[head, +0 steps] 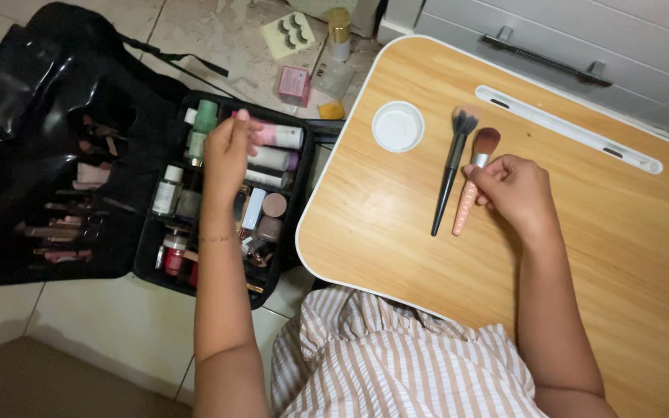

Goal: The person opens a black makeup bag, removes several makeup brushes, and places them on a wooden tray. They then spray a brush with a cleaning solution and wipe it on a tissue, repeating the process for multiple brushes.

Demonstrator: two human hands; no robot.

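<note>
My right hand (509, 190) rests on the wooden lap table (582, 232), its fingers closed around the pink handle of a powder brush (474, 179) with reddish bristles. A longer black-handled brush (451, 166) lies just left of it. My left hand (228, 151) hovers over an open black makeup case (145, 255) on the floor, fingers loosely curled above the bottles and tubes inside; nothing shows in its grip.
A white round cup recess (398, 126) sits at the table's far left. On the tiled floor beyond the case lie a false-lash pack (288, 33), a small pink box (294, 83) and a gold-capped bottle (338, 35). A grey drawer front (551, 62) runs along the back.
</note>
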